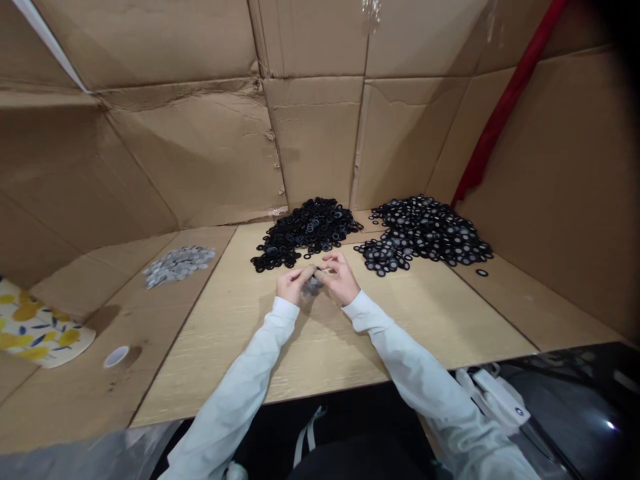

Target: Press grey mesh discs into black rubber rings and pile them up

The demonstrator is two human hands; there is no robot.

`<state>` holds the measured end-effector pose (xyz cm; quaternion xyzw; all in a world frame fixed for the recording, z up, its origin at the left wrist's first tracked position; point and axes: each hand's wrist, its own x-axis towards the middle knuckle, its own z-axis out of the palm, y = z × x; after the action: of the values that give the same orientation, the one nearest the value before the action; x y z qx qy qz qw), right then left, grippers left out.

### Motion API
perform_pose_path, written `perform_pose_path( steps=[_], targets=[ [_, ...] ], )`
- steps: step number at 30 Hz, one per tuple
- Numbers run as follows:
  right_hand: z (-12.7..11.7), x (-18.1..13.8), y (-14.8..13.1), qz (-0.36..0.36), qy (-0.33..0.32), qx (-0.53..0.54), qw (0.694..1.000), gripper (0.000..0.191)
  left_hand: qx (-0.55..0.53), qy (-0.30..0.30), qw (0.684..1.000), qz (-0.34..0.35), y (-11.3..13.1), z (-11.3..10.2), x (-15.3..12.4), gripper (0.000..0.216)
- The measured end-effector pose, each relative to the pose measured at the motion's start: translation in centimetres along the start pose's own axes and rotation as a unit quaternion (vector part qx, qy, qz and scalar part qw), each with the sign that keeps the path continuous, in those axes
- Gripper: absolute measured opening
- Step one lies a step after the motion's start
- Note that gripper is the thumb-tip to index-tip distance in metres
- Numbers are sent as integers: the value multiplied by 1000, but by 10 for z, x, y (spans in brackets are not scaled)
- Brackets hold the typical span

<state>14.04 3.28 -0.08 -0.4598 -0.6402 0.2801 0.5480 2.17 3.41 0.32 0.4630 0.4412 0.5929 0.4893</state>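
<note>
My left hand [294,284] and my right hand [341,280] meet over the middle of the table, fingertips pinched together. Between them is a small dark piece, mostly covered by the fingers, that looks like a black ring. Right below the fingers lies a small cluster of grey discs [313,288], partly hidden by the hands. Just beyond my hands spreads a heap of black rings [313,227]. To its right is a larger pile of black rings with grey centres [425,230].
Grey discs [180,265] form another pile at the left. A white tape roll [117,357] and a container with a yellow fruit pattern [43,330] stand at the left edge. Cardboard walls [320,140] enclose the table [235,327]. A white device [497,400] sits at lower right.
</note>
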Motion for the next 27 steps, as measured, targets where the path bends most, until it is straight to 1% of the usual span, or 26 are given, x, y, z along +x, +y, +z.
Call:
perform_pose_path(
  steps=[2,4,6,9,12,17,20,24,27],
  targets=[
    [5,0,3,60,3,77,995,10,-94,19,994,-53,-5,4,-1,21],
    [7,0,5,95,6,114,989,11,-159,14,982,-99,-8,6,-3,22],
    [8,0,6,95,15,113,989,10,-191,-4,973,-129,-7,6,-5,22],
    [6,0,6,50,26,70,996,11,-201,-28,969,-141,-5,5,-6,24],
    [4,-1,5,18,20,12,1000,9,-177,-15,977,-114,-7,5,-6,23],
    [5,-3,3,1,39,-54,998,7,-129,38,990,-32,-17,8,-5,20],
    [5,-3,1,0,49,-76,996,8,-76,53,996,7,-15,9,-7,19],
    [5,-4,-1,-11,66,-92,994,7,-4,45,996,71,-6,8,-12,17],
    [5,-4,-2,-22,74,-94,993,7,12,18,995,93,-3,7,-13,17]
  ],
)
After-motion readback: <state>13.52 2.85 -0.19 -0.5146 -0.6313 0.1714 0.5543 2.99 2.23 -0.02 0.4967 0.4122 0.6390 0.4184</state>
